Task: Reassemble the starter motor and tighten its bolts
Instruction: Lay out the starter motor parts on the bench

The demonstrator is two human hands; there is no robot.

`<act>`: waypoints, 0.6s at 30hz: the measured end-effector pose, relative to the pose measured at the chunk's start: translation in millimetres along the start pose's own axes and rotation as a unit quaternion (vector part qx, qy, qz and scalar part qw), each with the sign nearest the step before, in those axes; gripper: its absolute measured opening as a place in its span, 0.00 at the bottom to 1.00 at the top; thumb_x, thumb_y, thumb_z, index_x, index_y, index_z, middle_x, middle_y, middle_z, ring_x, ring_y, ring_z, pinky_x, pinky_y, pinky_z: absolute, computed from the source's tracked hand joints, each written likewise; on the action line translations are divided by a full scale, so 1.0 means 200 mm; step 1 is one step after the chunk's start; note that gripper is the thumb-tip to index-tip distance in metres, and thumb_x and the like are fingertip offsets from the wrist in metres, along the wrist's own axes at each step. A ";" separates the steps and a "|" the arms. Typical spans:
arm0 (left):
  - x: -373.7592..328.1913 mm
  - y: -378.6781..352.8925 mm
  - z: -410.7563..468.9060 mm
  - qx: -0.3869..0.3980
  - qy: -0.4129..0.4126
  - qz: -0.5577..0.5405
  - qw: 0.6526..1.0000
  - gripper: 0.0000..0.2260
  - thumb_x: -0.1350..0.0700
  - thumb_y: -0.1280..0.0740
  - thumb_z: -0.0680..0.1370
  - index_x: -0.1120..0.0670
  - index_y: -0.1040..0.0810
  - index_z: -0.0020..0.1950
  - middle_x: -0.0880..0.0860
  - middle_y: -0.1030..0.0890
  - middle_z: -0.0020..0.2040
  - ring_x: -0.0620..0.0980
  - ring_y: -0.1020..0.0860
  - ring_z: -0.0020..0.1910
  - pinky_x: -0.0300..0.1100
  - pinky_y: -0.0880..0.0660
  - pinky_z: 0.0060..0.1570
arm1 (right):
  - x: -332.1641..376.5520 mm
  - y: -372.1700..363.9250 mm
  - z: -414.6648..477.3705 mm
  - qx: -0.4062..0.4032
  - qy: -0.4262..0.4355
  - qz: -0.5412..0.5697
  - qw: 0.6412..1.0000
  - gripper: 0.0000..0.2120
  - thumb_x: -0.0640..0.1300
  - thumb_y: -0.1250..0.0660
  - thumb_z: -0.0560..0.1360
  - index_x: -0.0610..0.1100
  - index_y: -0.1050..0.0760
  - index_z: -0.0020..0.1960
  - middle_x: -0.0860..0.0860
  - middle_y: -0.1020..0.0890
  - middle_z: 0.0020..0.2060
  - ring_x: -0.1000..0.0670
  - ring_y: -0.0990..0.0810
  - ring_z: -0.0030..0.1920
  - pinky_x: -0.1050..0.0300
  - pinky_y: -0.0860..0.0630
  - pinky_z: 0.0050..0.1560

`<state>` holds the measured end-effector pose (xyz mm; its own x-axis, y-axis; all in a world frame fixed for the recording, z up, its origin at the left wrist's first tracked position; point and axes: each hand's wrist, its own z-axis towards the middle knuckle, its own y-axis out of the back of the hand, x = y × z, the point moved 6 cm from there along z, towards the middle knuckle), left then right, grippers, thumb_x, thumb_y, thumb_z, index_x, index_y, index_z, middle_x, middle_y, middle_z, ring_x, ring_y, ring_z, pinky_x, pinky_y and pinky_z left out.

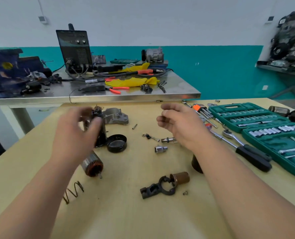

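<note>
Starter motor parts lie spread on a yellow table [126, 213]. My left hand [74, 131] grips the upright black motor housing [101, 133], whose brush end [97, 111] sticks up above my fingers. The grey drive-end casting [116, 116] lies just behind it and a black end cap [116, 143] beside it. The copper-wound armature [92, 165] lies under my left wrist. My right hand [176, 123] hovers above the table with loosely curled fingers, holding nothing. A black shift fork [158, 188] and brown plunger [180, 177] lie near the front, a spring [73, 191] at the left.
An open green socket set [264, 128] fills the right side, with ratchets [243, 145] and hex keys [202, 109] beside it. A socket [160, 149], small bolts and a pin lie mid-table. Behind stands a steel bench [108, 94] with a welder [75, 49] and pliers.
</note>
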<state>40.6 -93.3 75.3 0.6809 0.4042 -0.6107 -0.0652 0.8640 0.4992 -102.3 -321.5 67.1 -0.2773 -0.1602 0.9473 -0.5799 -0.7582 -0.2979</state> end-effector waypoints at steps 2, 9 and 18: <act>-0.26 -0.18 -0.17 0.169 -0.107 0.028 0.979 0.19 0.42 0.33 0.74 0.43 0.26 0.64 0.37 0.26 0.51 0.37 0.28 0.50 0.40 0.28 0.52 | 0.05 0.06 -0.08 0.010 0.009 0.042 0.999 0.09 0.29 0.40 0.78 0.39 0.24 0.49 0.48 0.19 0.34 0.53 0.18 0.33 0.61 0.21 0.36; -0.41 -0.62 -0.54 0.379 -0.205 0.195 0.881 0.19 0.38 0.41 0.79 0.46 0.27 0.64 0.46 0.25 0.59 0.49 0.30 0.59 0.44 0.28 0.55 | 0.08 0.26 -0.22 -0.036 0.064 0.119 0.990 0.15 0.26 0.46 0.78 0.39 0.23 0.46 0.48 0.20 0.31 0.52 0.21 0.31 0.59 0.22 0.33; -0.37 -0.59 -0.40 0.276 -0.211 0.199 0.917 0.17 0.44 0.42 0.81 0.47 0.27 0.67 0.46 0.26 0.62 0.49 0.31 0.61 0.44 0.32 0.61 | 0.12 0.51 -0.22 -0.140 0.126 0.035 0.982 0.21 0.25 0.50 0.71 0.43 0.23 0.41 0.50 0.24 0.28 0.52 0.31 0.26 0.61 0.33 0.27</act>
<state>-60.7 -200.2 11.6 0.9122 0.4020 -0.0795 -0.0699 0.3439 0.9364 -201.1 -374.0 54.0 -0.4838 -0.0182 0.8750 -0.7308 -0.5417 -0.4153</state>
